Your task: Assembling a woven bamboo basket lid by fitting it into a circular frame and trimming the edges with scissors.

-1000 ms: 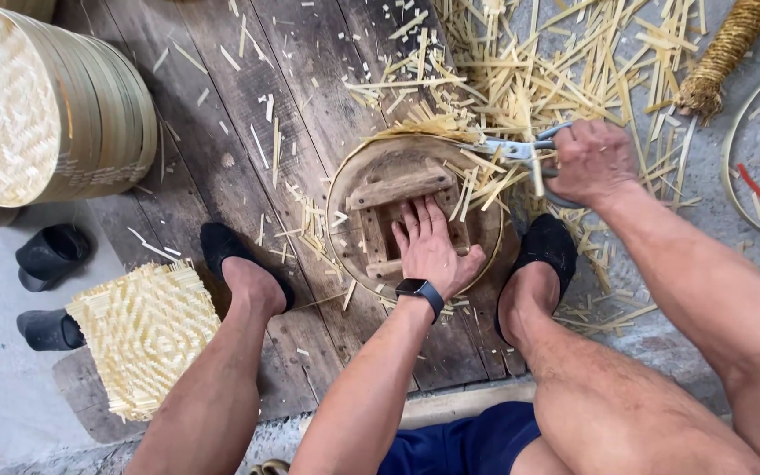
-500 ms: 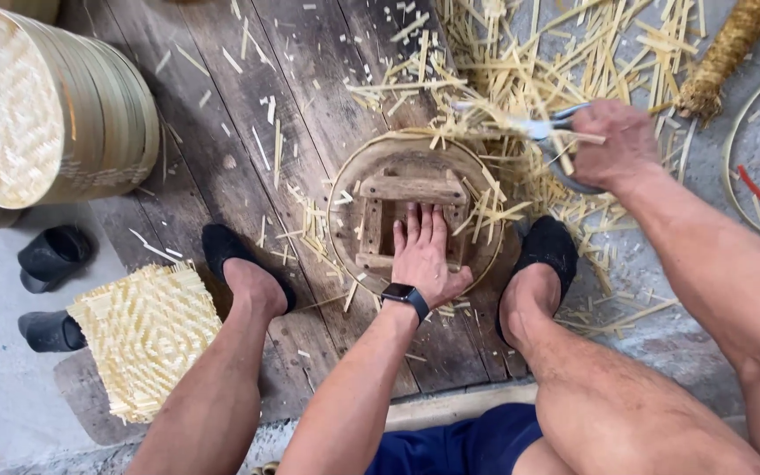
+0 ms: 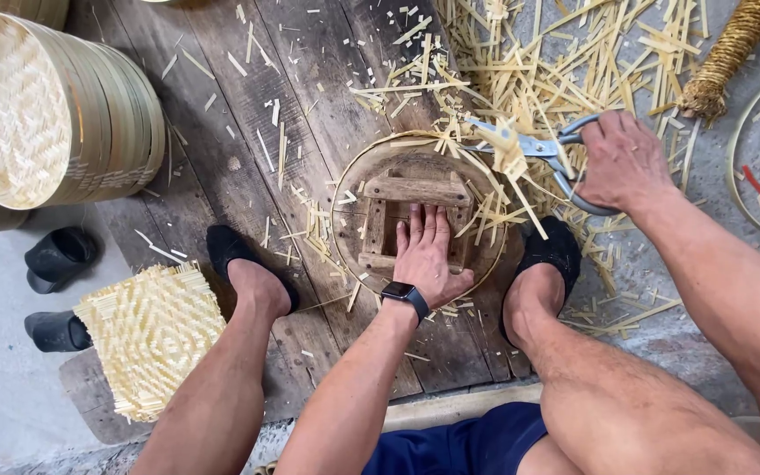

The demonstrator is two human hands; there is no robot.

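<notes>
Left hand (image 3: 427, 255) flat, fingers together, pressed palm-down on the round woven bamboo tray with a wooden cross-frame (image 3: 358, 189), lying on the dark plank floor (image 3: 222, 114) between two black-slippered feet. Right hand (image 3: 624, 160) clenched round the handles of grey metal shears (image 3: 534, 148), blades at the tray's far right rim among pale bamboo offcuts (image 3: 565, 70). Stacked round bamboo steamer baskets (image 3: 54, 119) far left

Rough weathered wooden floorboards (image 3: 222, 114), matt woven bamboo tray (image 3: 415, 215), shiny metal shears (image 3: 547, 154)
</notes>
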